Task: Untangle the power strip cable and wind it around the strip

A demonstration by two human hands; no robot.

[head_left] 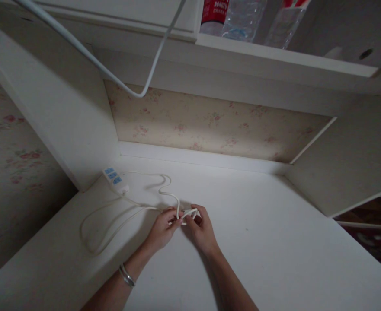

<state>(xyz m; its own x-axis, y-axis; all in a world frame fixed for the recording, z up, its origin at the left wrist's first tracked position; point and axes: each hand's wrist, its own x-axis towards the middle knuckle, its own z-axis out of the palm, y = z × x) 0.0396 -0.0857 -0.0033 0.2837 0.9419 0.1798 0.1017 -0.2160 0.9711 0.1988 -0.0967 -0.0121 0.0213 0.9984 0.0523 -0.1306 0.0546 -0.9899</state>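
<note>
A white cable [178, 203] is looped between my two hands, just above the white desktop [261, 246]. My left hand [164, 226] pinches it between thumb and fingers, and two bangles circle that wrist. On the right side of the small loop, my right hand [203, 229] is closed around the cable. Part of the bundle is hidden behind my fingers. From my left hand the cable trails leftward in loose loops across the desk to a white power strip [115, 179] with blue sockets, lying near the left panel.
Overhead, a shelf [274, 54] holds a red-labelled bottle [213, 17] and clear plastic bottles [244, 19]. A bent white rod or tube [112, 77] hangs across the upper left. Side panels [355, 164] flank the desk, with floral wallpaper [193, 123] behind.
</note>
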